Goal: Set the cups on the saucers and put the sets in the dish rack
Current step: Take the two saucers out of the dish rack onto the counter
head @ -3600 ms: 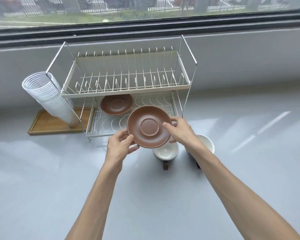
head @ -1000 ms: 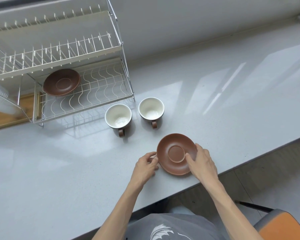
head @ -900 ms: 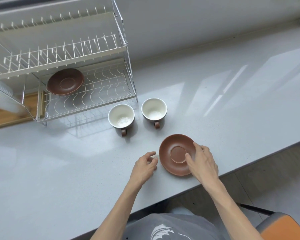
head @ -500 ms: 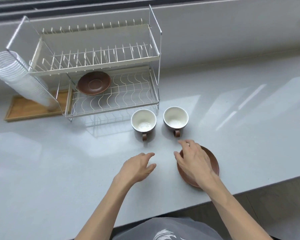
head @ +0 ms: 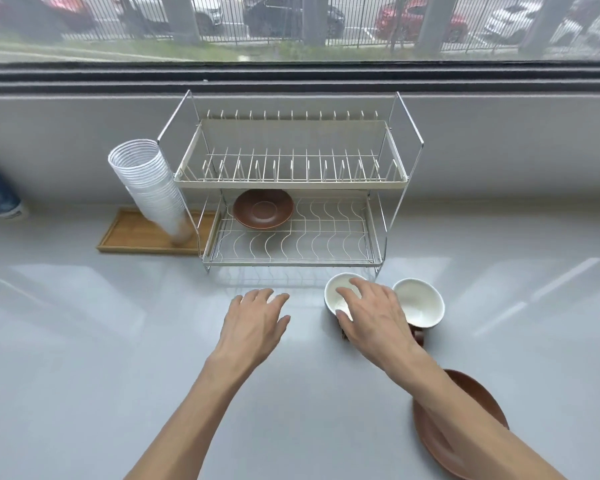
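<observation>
My right hand (head: 374,313) hovered over the left cup (head: 336,296) before the dish rack (head: 291,181), fingers spread wide; left hand (head: 257,320) empty.

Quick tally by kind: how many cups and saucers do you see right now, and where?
Cups: 2, one under the right hand, left cup, and right cup beside it, both on the counter.
Saucers: 2, rack saucer on the dish rack lower shelf, counter saucer near the edge.
Total: 4
</observation>
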